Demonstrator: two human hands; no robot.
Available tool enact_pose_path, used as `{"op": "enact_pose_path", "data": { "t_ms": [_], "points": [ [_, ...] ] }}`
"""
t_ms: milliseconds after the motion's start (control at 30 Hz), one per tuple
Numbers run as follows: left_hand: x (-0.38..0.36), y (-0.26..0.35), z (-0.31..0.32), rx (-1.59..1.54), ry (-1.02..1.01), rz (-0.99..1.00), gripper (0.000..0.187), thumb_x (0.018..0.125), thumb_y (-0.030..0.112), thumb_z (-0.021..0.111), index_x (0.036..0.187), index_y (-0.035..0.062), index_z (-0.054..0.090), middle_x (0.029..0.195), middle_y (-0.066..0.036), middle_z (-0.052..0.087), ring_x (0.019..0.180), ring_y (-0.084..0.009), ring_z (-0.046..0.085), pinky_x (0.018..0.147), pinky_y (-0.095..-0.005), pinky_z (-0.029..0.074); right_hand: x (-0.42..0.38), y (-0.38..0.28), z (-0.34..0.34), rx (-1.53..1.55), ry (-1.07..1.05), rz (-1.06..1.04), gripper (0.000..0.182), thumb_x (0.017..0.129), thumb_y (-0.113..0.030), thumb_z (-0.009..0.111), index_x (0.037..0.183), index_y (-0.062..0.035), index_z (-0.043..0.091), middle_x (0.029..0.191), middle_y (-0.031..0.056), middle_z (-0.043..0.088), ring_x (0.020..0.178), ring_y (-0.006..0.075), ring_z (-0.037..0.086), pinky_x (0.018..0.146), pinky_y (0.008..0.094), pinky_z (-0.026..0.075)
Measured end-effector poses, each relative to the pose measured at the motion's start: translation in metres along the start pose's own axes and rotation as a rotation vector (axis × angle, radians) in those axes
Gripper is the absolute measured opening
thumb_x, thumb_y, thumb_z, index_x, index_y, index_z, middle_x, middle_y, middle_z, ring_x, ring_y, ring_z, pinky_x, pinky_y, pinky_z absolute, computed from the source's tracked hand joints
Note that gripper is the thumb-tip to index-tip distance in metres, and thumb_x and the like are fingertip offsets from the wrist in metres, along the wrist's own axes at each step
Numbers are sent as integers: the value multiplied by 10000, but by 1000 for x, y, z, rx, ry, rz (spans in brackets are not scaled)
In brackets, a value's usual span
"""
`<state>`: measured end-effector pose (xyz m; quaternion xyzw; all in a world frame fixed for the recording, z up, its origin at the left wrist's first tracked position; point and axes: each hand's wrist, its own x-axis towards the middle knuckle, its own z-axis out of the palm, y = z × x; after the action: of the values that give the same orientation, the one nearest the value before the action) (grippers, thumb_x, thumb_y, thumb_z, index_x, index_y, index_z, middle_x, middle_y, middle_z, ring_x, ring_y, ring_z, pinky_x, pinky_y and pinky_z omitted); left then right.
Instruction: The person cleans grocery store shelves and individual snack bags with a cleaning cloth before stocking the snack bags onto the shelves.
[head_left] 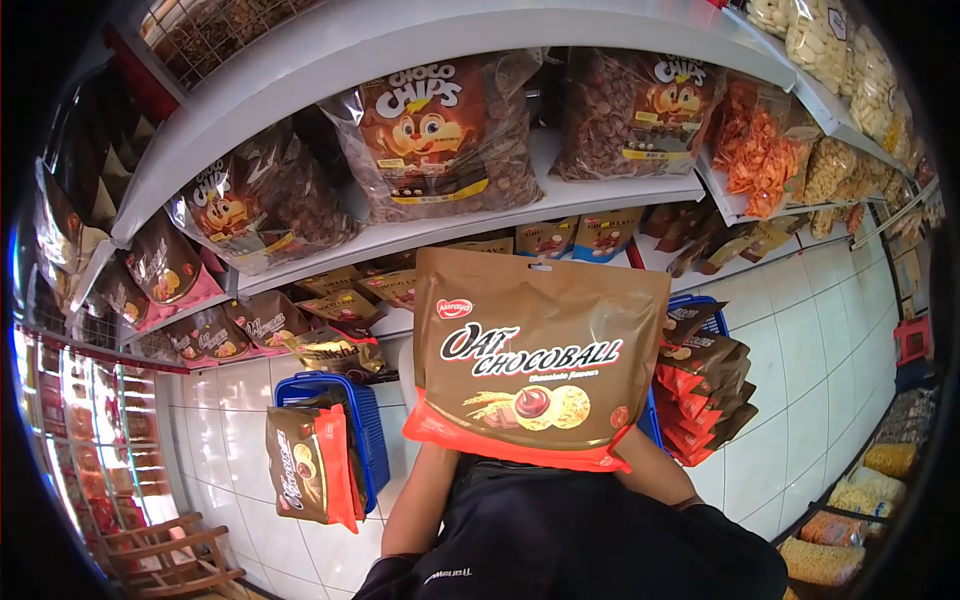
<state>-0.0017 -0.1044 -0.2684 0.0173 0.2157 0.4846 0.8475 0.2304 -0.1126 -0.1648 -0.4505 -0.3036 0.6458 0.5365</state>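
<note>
A large brown and red bag of Oat Chocoball (545,350) is held up in front of my chest, its printed front facing the camera. My left hand (432,462) reaches behind its lower left part, with only the wrist area showing. On the other side, my right hand (640,452) goes behind the lower right corner. Both hands' fingers are hidden by the bag, which they support between them. More Oat Chocoball bags (305,465) stick out of a blue basket (368,430) on the left. Several similar bags (705,385) fill a second blue basket (655,415) on the right.
Shelves (600,195) ahead carry big bags of choco chips (430,140) and smaller snack packs below. Orange snack bags (760,150) sit at the right. A wooden stool (170,555) stands lower left on the tiled floor (240,480). Snack bags (825,560) line the lower right.
</note>
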Motion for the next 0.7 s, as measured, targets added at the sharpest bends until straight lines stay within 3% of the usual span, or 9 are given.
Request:
{"op": "enact_pose_path", "data": {
  "t_ms": [167, 333, 367, 433, 600, 700],
  "points": [
    [-1, 0, 4, -30, -12, 25, 669, 1092, 344, 691, 1653, 55, 469, 1598, -182, 571, 1346, -303, 646, 1144, -433, 535, 5, -20, -23, 208, 160, 87, 435, 1144, -201, 628, 1522, 13, 606, 1449, 110, 720, 1319, 211, 688, 1132, 388, 552],
    [-14, 11, -5, -49, 4, 83, 662, 1102, 348, 670, 1658, 57, 460, 1605, -177, 565, 1361, -301, 635, 1153, -441, 529, 17, -52, -55, 435, 464, 144, 435, 1141, -208, 636, 1514, 15, 611, 1444, 109, 723, 1317, 215, 692, 1127, 394, 560],
    [-19, 16, -8, -44, 11, 102, 661, 1103, 349, 665, 1659, 57, 458, 1606, -176, 563, 1365, -300, 633, 1155, -442, 528, 36, -26, -100, 540, 144, -1, 428, 1111, -222, 676, 1469, 9, 629, 1399, 115, 740, 1295, 258, 715, 1092, 419, 600],
    [-25, 32, -10, -31, 18, 157, 658, 1107, 350, 657, 1661, 58, 454, 1609, -174, 561, 1371, -299, 628, 1159, -445, 526, 29, -40, -101, 521, 228, -94, 428, 1102, -212, 692, 1461, 11, 625, 1361, 169, 750, 1225, 303, 748, 1089, 464, 611],
    [-34, 61, -13, 9, 23, 252, 651, 1117, 353, 636, 1666, 60, 444, 1616, -169, 555, 1386, -297, 618, 1169, -453, 520, 11, -44, -118, 584, 174, -171, 556, 1106, -195, 681, 1588, 10, 494, 1574, 186, 618, 1418, 335, 637, 1198, 494, 531],
    [-31, 64, -12, 32, 12, 269, 646, 1123, 355, 623, 1668, 61, 438, 1620, -166, 551, 1396, -295, 611, 1175, -457, 517, 5, -49, -106, 555, 152, -189, 613, 1112, -195, 677, 1630, 10, 423, 1623, 185, 563, 1474, 328, 584, 1220, 486, 503]
  ]
}}
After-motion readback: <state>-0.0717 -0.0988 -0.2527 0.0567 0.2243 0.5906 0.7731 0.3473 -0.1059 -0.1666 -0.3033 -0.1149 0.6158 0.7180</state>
